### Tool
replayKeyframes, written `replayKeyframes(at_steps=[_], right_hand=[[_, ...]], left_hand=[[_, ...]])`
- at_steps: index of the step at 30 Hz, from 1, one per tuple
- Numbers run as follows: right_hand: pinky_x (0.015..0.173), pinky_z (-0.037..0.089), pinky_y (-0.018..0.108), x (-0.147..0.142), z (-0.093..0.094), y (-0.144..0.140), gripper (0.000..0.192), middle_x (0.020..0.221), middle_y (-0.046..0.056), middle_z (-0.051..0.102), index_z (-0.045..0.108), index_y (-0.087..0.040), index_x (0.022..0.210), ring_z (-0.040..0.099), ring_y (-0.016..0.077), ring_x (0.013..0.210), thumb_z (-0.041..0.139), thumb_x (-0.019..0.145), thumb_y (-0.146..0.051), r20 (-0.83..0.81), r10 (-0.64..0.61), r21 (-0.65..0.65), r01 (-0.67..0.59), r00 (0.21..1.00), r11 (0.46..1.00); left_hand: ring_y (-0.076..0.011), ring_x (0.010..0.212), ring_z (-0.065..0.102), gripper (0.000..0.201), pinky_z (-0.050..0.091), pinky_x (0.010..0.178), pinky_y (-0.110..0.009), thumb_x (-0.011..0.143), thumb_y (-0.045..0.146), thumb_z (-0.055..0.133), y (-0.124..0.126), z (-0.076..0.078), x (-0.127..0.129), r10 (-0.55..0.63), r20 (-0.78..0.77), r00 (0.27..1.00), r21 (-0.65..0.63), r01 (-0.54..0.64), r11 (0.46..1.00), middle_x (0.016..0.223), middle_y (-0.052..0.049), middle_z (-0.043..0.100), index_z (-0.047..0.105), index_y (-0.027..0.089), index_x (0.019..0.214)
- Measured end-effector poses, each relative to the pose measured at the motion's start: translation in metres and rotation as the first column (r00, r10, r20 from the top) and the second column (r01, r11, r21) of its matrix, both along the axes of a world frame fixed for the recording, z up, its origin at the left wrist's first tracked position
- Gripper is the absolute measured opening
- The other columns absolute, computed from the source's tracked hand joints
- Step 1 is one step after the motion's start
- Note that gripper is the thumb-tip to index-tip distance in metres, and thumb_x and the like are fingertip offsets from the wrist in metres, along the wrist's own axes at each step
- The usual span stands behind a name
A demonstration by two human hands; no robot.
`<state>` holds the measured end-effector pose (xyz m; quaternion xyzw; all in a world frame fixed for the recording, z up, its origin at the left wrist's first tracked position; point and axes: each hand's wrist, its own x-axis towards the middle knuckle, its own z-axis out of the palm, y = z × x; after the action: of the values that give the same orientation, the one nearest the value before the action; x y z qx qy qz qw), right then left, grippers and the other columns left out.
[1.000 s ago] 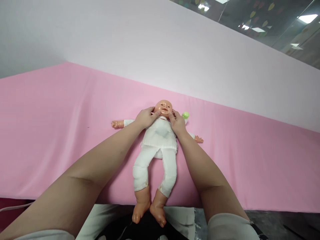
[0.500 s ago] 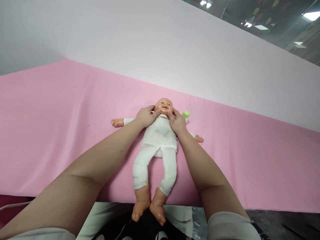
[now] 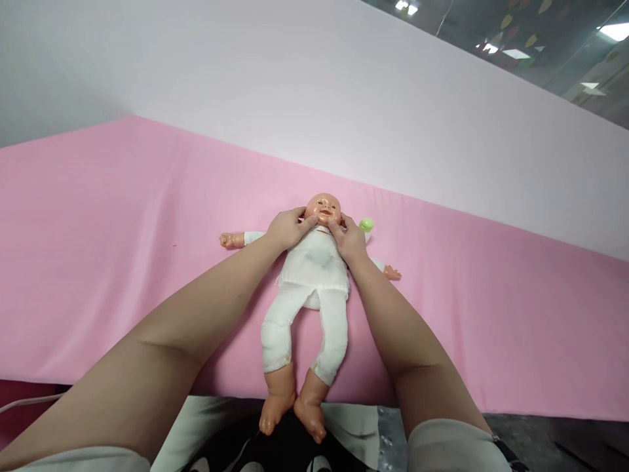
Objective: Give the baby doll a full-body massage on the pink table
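Observation:
A baby doll with a white cloth body and hard plastic head, hands and feet lies on its back, feet toward me. My left hand cups the left side of the doll's head, its thumb by the chin. On the other side, my right hand holds the cheek and jaw in the same way. Both sets of fingers curl partly behind the head, so their tips are hidden. The doll's arms stretch out sideways beneath my wrists, and its feet hang past the table's front edge.
Pink cloth covers the table. A small light-green object with a white part lies just beyond my right hand. Behind the table rises a white panel. A white cable runs at the lower left.

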<state>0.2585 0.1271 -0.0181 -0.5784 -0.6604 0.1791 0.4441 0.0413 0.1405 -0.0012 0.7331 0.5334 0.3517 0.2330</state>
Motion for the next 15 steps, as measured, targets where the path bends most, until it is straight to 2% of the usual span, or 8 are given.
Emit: replayKeyframes(at_steps=[3, 5, 11, 15], right_hand=[[0.092, 0.062, 0.041, -0.0048, 0.0023, -0.0025, 0.074, 0.114, 0.01, 0.081, 0.067, -0.021, 0.138, 0.078, 0.0267, 0.099, 0.079, 0.085, -0.071, 0.036, -0.038, -0.031, 0.039, 0.999, 0.999], [0.09, 0.061, 0.042, -0.0068, 0.0038, -0.0036, 0.078, 0.111, 0.01, 0.081, 0.065, -0.02, 0.139, 0.077, 0.0279, 0.099, 0.081, 0.082, -0.071, 0.066, -0.075, -0.036, 0.078, 0.995, 0.996], [0.097, 0.059, 0.044, -0.0048, 0.0054, -0.0044, 0.053, 0.121, 0.012, 0.08, 0.068, -0.022, 0.135, 0.076, 0.0294, 0.108, 0.067, 0.099, -0.062, 0.144, -0.044, 0.016, 0.042, 0.989, 0.999], [0.108, 0.056, 0.047, -0.0021, 0.0022, -0.0021, 0.052, 0.13, 0.012, 0.079, 0.065, -0.022, 0.142, 0.074, 0.0298, 0.12, 0.055, 0.106, -0.058, 0.134, -0.015, 0.031, 0.01, 0.991, 0.999]], left_hand=[[-0.0306, 0.102, 0.074, 0.063, 0.055, 0.084, -0.036, 0.092, 0.073, 0.061, -0.0017, 0.0022, 0.0017, 0.027, -0.051, 0.998, -0.004, -0.027, 1.0, 0.117, -0.009, 0.081, 0.074, 0.022, 0.127], [-0.0315, 0.103, 0.074, 0.062, 0.055, 0.083, -0.037, 0.091, 0.072, 0.064, -0.0012, 0.0023, 0.0025, 0.041, -0.074, 0.996, 0.0, -0.041, 0.999, 0.117, -0.01, 0.081, 0.074, 0.022, 0.127], [-0.0314, 0.108, 0.074, 0.065, 0.054, 0.086, -0.037, 0.096, 0.073, 0.057, -0.0004, 0.0008, 0.0013, 0.026, -0.06, 0.998, 0.009, -0.026, 1.0, 0.122, -0.01, 0.08, 0.072, 0.022, 0.132], [-0.0314, 0.109, 0.074, 0.062, 0.054, 0.087, -0.037, 0.101, 0.07, 0.049, 0.0, 0.0002, -0.0009, 0.028, -0.064, 0.998, -0.001, -0.028, 1.0, 0.123, -0.011, 0.08, 0.072, 0.021, 0.131]])
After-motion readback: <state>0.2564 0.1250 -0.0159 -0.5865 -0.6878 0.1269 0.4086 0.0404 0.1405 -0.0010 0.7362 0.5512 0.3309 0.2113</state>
